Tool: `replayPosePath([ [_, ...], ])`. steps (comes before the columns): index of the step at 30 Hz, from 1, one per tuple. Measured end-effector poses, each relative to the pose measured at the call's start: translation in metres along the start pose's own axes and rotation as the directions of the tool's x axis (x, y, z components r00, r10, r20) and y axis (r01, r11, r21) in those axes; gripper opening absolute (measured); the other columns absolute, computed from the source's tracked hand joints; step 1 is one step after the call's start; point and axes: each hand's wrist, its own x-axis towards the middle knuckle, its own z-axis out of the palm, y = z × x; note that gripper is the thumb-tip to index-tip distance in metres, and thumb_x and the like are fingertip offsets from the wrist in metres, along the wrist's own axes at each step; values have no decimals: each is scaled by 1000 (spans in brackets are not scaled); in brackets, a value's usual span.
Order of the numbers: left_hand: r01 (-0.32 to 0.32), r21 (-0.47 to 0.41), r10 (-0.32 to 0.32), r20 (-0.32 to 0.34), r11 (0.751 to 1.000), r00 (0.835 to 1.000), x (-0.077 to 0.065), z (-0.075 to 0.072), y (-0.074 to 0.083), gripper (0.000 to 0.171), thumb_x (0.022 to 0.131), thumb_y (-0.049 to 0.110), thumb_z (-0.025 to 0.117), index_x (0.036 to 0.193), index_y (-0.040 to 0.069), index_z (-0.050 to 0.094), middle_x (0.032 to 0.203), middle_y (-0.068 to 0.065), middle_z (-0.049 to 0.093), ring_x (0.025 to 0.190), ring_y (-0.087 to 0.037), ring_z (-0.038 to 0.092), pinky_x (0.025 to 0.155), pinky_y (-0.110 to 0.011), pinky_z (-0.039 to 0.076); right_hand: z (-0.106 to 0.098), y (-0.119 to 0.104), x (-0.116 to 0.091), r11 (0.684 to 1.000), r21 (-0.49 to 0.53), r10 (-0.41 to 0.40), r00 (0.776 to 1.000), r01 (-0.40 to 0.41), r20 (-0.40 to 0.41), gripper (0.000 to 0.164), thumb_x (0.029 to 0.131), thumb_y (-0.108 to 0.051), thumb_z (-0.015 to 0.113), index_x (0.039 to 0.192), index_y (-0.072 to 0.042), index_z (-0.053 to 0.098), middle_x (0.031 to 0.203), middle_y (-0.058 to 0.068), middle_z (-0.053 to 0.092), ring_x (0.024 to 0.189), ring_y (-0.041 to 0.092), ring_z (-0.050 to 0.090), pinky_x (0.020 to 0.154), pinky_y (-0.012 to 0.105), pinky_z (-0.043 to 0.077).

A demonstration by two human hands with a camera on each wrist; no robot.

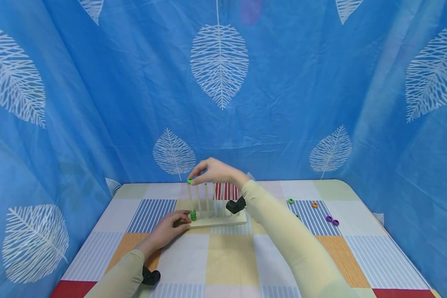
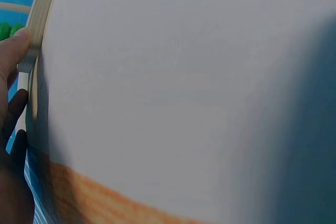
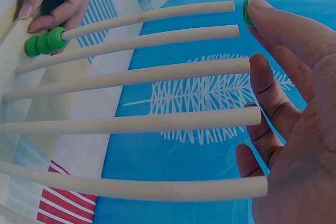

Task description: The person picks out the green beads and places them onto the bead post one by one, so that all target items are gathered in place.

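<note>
A wooden peg stand (image 1: 217, 222) with a row of upright pegs stands on the table. Three green beads (image 3: 44, 43) are stacked low on its leftmost peg (image 3: 152, 18). Between thumb and finger, my right hand (image 1: 217, 170) pinches another green bead (image 3: 247, 13), held just off that peg's tip. The other fingers of this hand are near the tips of the neighbouring pegs. At the stand's left end, my left hand (image 1: 169, 228) grips the base (image 2: 39, 22), its thumb beside the stacked beads.
Loose beads lie on the right of the table: a green bead (image 1: 291, 201), an orange bead (image 1: 314, 205) and two purple beads (image 1: 335, 222). Another green one is partly hidden by the right sleeve (image 1: 283, 231). A patchwork cloth (image 1: 231, 260) covers the table; blue curtains (image 1: 275, 103) surround it.
</note>
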Motion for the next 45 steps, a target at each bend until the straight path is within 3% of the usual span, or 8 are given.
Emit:
replayPosePath([
  [3,-5,-10,5,0,1000,1000,0,0,0,9,95,22,76,99,28,73,142,-2,60,137,-32,50,115,-57,36,1,0,2,1000,-23,-6,1000,6,7,22,95,-31,75,115,-24,77,119,-6,67,106,16,61,84,34,54],
  [20,-13,-20,13,5,1000,1000,0,-1,0,10,94,20,76,100,28,74,143,-3,60,136,-33,50,114,-56,37,5,-4,6,999,-47,0,1000,1,24,23,95,-31,75,116,-23,77,120,-2,68,103,14,61,84,33,53],
  [30,1,-20,-1,5,1000,1000,1,0,-1,8,93,23,78,99,27,74,142,-2,60,137,-33,50,115,-57,36,5,-3,4,999,-51,4,1000,-3,23,27,94,-32,76,119,-24,77,121,-10,66,107,10,60,89,32,53],
  [38,2,-28,-2,0,1000,1000,1,0,1,8,94,21,77,99,27,74,142,-2,60,137,-33,50,115,-56,36,-3,-3,-5,999,-27,-39,999,39,0,24,95,-31,75,118,-25,77,122,-8,67,109,15,61,89,34,53],
  [45,12,-25,-13,-4,1000,1000,0,0,2,8,93,23,78,98,27,73,142,-2,60,137,-33,49,116,-56,35,-19,-9,-25,999,-16,-33,998,32,-57,24,94,-34,74,118,-28,76,124,-11,66,113,10,59,96,37,52],
])
